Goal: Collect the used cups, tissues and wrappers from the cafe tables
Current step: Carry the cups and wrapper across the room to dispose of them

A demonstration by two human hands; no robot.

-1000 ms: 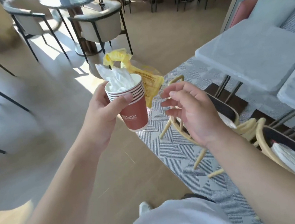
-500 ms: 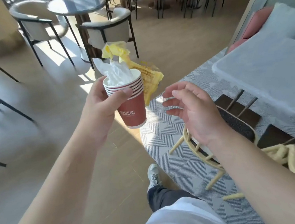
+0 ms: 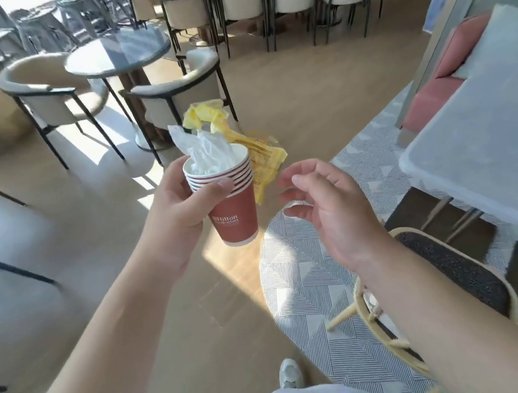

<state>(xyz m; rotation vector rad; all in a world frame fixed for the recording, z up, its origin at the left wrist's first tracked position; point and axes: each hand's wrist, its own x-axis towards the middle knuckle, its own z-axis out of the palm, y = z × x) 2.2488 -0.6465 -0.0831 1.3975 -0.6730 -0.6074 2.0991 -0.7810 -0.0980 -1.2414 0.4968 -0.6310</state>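
While left hand (image 3: 177, 212) grips nested red cups (image 3: 231, 206) w/ tissue (image 3: 206, 154) inside, right hand (image 3: 326, 208) hangs loose.

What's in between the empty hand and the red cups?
In the head view, only a crinkly yellow plastic wrapper hangs between the right hand and the stack of red paper cups, held by the left hand.
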